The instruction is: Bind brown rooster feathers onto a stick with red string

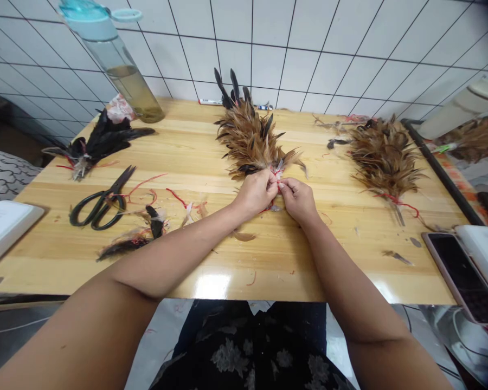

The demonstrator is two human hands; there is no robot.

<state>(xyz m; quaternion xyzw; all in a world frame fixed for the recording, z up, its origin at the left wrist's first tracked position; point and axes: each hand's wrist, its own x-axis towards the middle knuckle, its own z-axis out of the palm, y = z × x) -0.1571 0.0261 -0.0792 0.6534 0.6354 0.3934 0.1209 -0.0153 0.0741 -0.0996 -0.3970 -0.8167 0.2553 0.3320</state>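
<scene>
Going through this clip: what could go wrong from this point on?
The left hand and right hand pinch the base of the brown feather bundle at its red thread; a slackened grip might let feathers slip free. Loose thread scraps and feather bits near the black-handled scissors could snag or get mixed in. The bottle of liquid stands beside the black feather bunch, so a knock could wet those feathers.

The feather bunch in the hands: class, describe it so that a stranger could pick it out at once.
On the wooden table lie three feather bunches. Look at the middle one, the brown bunch with black tips at its far end. It alone is pinched at its base, by the left hand and the right hand.
</scene>
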